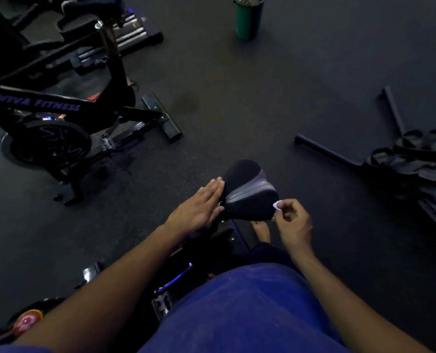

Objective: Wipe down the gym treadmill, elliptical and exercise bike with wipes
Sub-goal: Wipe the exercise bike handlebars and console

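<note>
Bike saddle (pixel 247 192) sits between my hands: left hand (pixel 199 210) flat against it, right hand (pixel 292 220) pinching what looks like a wipe (pixel 276 205), small enough to slip.

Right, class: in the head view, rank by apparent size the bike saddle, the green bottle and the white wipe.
1. Bike saddle, largest, though it is nearest the camera.
2. Green bottle, smaller, but farther away and cut off at the top edge.
3. White wipe, smallest; the right hand hides most of it.

Wipe (pixel 276 205) mostly hidden in right hand (pixel 293 220), left bike (pixel 58 115) cut by edge
</note>
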